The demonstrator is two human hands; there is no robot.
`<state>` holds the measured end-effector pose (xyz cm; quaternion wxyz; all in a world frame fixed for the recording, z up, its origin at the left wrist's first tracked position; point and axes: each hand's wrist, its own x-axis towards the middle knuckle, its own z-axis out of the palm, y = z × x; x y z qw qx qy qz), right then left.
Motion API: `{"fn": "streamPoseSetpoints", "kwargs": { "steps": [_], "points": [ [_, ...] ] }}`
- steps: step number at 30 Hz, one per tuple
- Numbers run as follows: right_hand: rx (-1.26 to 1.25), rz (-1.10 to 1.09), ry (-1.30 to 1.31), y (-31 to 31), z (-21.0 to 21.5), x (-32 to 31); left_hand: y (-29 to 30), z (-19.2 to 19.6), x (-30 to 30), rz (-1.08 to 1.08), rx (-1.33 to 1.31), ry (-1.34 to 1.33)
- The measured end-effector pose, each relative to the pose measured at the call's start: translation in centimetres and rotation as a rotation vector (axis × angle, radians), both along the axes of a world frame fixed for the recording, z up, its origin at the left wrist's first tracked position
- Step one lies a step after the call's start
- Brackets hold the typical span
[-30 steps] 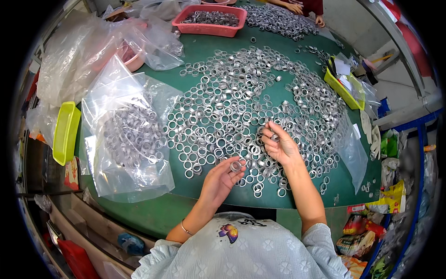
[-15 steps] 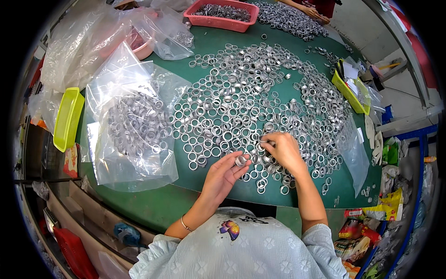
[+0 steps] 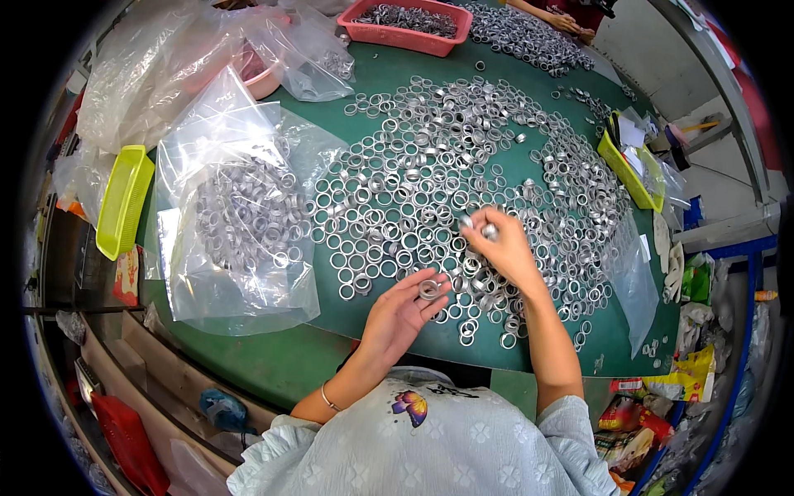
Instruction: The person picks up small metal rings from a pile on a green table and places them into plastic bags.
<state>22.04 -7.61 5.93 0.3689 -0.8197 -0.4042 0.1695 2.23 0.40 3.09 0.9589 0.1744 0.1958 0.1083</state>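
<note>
Many small silver metal rings [image 3: 356, 223] are spread over the green table [image 3: 322, 281], some flat and some on edge. At the near edge of the spread, my left hand [image 3: 401, 314] is palm up. One metal ring [image 3: 428, 289] sits in its loosely curled fingers, thumb beside it. My right hand [image 3: 504, 252] hovers over the rings, just right of the left hand. Its fingers are pinched around metal rings: one shiny ring [image 3: 490, 232] shows by the curled fingers and another, blurred, at the fingertips. How many it holds I cannot tell.
A clear plastic bag [image 3: 248, 293] of rings lies left, beside a yellow-green basket [image 3: 124, 202]. At the back are a pink tray [image 3: 401, 41] of metal parts and another ring pile [image 3: 529, 37], near another person's hands [image 3: 571, 25]. A second yellow-green basket [image 3: 633, 169] stands right.
My right hand has lifted slightly up from the rings, and shiny rings now show in its fingers. My left hand keeps its ring, which is turned to face upward more.
</note>
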Motion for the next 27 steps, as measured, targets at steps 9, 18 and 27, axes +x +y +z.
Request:
{"fn": "streamPoseSetpoints", "kwargs": {
  "steps": [9, 18, 27],
  "points": [
    [0.134, 0.564, 0.089, -1.0, 3.7, -5.0, -0.3, -1.5, 0.5, -0.116, -0.43, -0.088],
    [0.047, 0.274, -0.5, 5.6, -3.4, -1.9, -0.7, -1.5, -0.7, -0.168, -0.628, -0.127],
    [-0.252, 0.293, -0.277, 0.1, -0.9, -0.1, -2.7, -3.3, -3.6, -0.599, -0.501, -0.12]
  ]
}}
